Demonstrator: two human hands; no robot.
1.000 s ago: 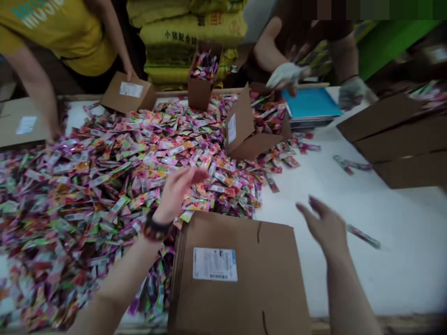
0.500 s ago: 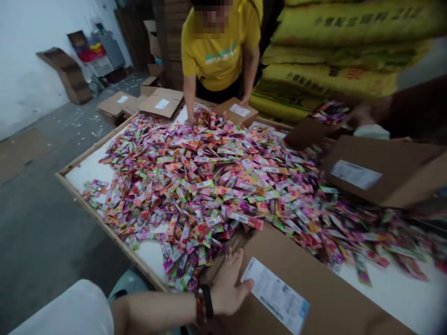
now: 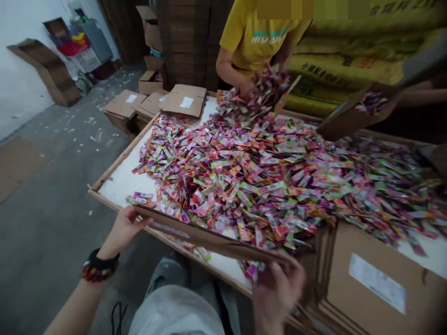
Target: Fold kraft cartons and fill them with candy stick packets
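Note:
A flat cardboard carton (image 3: 209,236), seen almost edge-on, spans the space between my hands above the near edge of the table. My left hand (image 3: 127,226) pinches its left end, thumb and fingers closed on the board. At the opposite end my right hand (image 3: 279,286), somewhat blurred, grips the board too. Beyond the carton spreads a large heap of small, colourful packets (image 3: 244,172) with pink, purple and green wrappers. To the right of my right hand lies a stack of flattened cartons (image 3: 363,237), its top one bearing a white label.
A wooden rim (image 3: 122,160) borders the white table. Across it, a person in a yellow shirt (image 3: 260,37) handles packets at a carton. Another person's arm (image 3: 419,95) holds a carton at right. Folded cartons (image 3: 183,100) lie at the far left corner; yellow sacks (image 3: 335,70) stand behind.
My left hand has left the carton stack and moved left. Both hands now hold a carton. The person in yellow has raised a mass of packets. The view has shifted right.

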